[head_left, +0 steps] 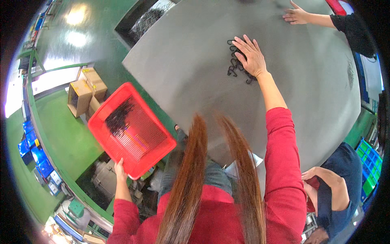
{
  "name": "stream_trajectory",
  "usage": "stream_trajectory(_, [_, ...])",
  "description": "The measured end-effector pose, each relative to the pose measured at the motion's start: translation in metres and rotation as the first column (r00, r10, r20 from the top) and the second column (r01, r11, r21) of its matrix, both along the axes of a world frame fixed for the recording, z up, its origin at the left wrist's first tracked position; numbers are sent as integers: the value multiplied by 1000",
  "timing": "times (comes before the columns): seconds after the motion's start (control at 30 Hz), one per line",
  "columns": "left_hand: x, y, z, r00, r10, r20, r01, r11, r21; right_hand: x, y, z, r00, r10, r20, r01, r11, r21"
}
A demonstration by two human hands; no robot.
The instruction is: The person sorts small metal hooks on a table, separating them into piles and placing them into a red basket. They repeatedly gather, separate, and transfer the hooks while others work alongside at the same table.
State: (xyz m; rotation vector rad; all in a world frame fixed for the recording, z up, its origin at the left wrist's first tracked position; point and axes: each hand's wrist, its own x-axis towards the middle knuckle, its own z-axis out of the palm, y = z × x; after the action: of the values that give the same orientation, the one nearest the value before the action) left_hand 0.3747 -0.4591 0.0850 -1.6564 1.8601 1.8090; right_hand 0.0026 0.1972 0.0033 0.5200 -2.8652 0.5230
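My left hand (120,167) grips the near rim of a red plastic basket (162,140), tilted beside the table's left edge. A heap of small black pieces (118,117) lies inside it, toward the far left end. Over the grey table (195,69), my right hand (252,59) is spread flat, palm down, on a small group of black curved hooks (232,67). Several of these hooks show to the left of the palm and below it; others may be hidden underneath.
Across the table, another person's hand (297,16) reaches in from the right. A person in dark clothing (345,171) is at the lower right. A dark bin (148,20) of black pieces stands past the far left edge. Cardboard boxes (83,95) sit on a green surface.
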Motion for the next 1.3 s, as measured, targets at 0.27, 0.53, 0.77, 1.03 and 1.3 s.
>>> stream_trajectory(0.27, [-16,36,-117,965,-238,112,230,970,80,69,-106,-1,998,53,40,-50,996,-73])
stream_trajectory(0.53, [-3,88,-176,941,-314,-128,340,875,346,149,-232,-3,990,113,82,-99,982,-158])
stream_trajectory(0.77, [-9,101,-157,959,-240,-154,277,912,304,238,-337,-1,905,363,223,-287,906,-311])
stream_trajectory(1.03, [-8,92,-134,947,-306,-102,322,908,268,186,-203,8,870,-493,-23,488,866,-111])
stream_trajectory(1.3, [-11,66,-119,913,-403,-67,409,896,172,213,-234,0,942,-309,129,280,938,204])
